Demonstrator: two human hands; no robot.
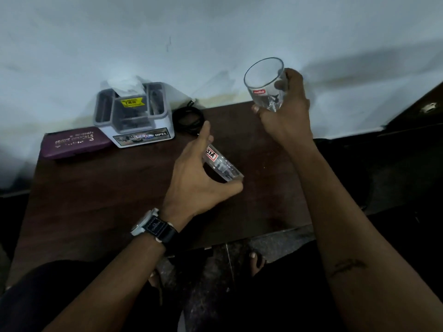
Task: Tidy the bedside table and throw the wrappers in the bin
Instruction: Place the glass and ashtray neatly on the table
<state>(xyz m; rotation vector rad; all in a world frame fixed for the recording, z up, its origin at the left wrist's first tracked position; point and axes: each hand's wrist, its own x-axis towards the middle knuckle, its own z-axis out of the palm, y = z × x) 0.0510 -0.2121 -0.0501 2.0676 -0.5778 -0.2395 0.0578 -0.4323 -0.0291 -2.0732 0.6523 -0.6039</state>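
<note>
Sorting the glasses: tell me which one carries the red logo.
The glass in the right hand, raised before the wall. The other glass, tilted in the left hand over the table, has a white handwritten sticker.

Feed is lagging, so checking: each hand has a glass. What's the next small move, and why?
Probably stand the tilted glass upright on the table: the left hand grips it slanted low over the wood, while the right hand holds the raised glass higher up.
</note>
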